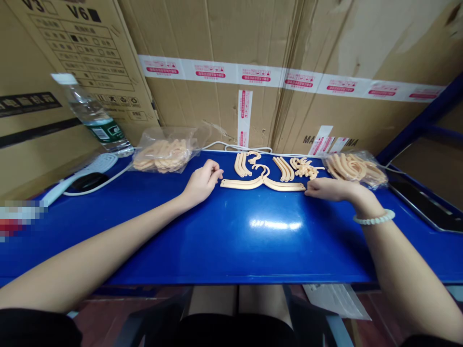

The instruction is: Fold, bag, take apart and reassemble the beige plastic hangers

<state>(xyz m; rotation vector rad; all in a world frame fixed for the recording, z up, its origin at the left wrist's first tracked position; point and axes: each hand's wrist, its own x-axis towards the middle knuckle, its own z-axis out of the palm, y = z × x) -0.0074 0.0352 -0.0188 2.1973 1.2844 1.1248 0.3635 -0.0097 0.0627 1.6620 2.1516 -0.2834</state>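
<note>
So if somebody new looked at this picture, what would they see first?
Probably the shiny, bright blue tabletop stretching across the picture, with a pale cream, wide-armed hanger shape lying between the person's left hand and right hand. Next might come the clear plastic bottle with a white cap and green label at the back left, and the white tape with red printing running across the brown cardboard behind.

Left carton (87, 62), 10 o'clock: "V3" unmarked, "V6" filled in, recycling sign. Back carton (217, 29), 2 o'clock: "MA…NA", middle taped over. Printed tape (223, 72), 12 o'clock: too small.
</note>
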